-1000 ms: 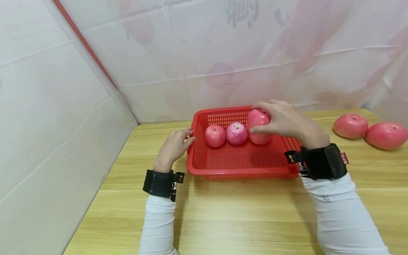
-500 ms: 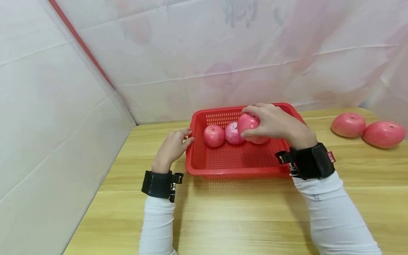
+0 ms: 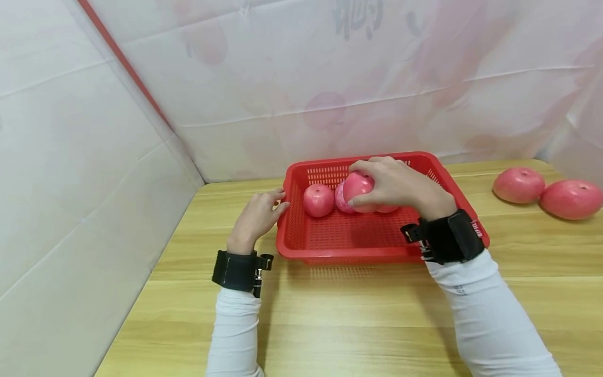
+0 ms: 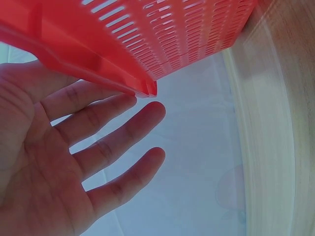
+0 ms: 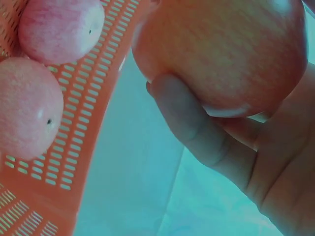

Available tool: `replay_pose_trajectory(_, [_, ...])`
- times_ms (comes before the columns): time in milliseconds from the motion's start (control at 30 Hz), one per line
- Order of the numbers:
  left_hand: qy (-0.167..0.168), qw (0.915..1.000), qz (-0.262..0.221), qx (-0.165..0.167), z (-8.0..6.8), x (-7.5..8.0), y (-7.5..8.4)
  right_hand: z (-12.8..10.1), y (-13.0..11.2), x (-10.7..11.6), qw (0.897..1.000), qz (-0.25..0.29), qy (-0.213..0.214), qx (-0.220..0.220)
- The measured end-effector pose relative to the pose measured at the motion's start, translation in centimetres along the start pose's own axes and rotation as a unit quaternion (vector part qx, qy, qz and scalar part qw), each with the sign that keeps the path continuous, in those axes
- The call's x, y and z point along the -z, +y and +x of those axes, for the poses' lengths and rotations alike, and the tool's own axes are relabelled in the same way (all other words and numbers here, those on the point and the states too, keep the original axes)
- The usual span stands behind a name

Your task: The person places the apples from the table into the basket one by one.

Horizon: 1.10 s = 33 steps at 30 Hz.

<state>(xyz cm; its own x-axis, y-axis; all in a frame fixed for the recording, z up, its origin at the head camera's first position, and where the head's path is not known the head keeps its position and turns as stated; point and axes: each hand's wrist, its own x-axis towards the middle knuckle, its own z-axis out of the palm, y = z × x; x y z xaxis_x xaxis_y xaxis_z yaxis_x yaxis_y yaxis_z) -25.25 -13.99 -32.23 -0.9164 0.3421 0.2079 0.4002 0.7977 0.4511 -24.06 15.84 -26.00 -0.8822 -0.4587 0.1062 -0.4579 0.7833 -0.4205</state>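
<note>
We hold the apple (image 3: 358, 191) over the basket (image 3: 358, 253), gripped by the curled right hand (image 3: 394, 183). We judge the step a transfer; the next move calls for clearance from neighbouring fruit (image 3: 318, 200). Our left hand (image 3: 256, 215) lies relaxed at the basket's edge; only the left wrist view shows its palm.

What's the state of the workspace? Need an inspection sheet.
Surface: wood-grain table.
Job's things: red slotted basket containing a plain apple, a speckled apple and a partly hidden apple; held apple over it; two apples on the table, right side.
Clutter: nothing seen.
Hands: right hand grips the held apple; left hand at the basket's left rim.
Cables: dark pieces at wrists, unclear if cables.
Surroundings: creased pale sheeting behind and left.
</note>
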Motion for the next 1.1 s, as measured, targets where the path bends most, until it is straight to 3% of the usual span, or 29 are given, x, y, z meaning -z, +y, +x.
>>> replay_pose_trajectory(733, [0.001,1.0000,-0.007,-0.004,0.0,0.0,0.1,1.6,-0.6,-1.3,0.999,-0.027,-0.030,0.029])
replay_pose_trajectory(1100, [0.001,1.0000,-0.007,-0.006,0.1,0.1,0.0,2.6,-0.7,-2.4,0.997,-0.027,-0.069,0.028])
